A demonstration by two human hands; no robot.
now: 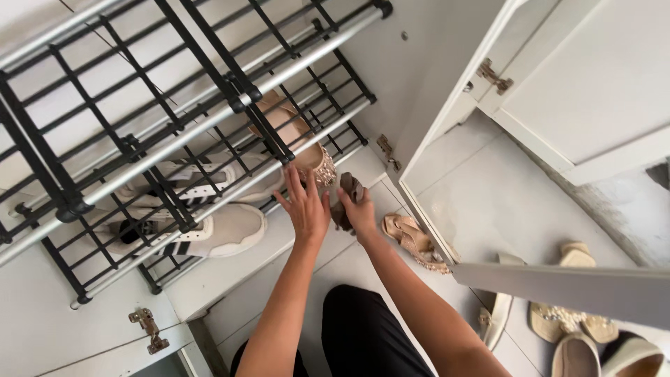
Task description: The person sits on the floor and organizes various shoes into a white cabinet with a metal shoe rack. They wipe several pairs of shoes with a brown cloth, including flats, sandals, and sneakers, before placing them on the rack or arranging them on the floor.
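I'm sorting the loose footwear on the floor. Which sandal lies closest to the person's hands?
The beaded tan sandal on the floor just beside the right hand. The other sandals lie farther off, beyond the open cabinet door.

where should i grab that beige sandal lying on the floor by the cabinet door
Probably by the strap end of the beige sandal, coming from above on the near side. It lies tilted against the open cabinet door, beaded end toward it, so that side is blocked. The right hand, holding a brown cloth-like thing, is nearest.
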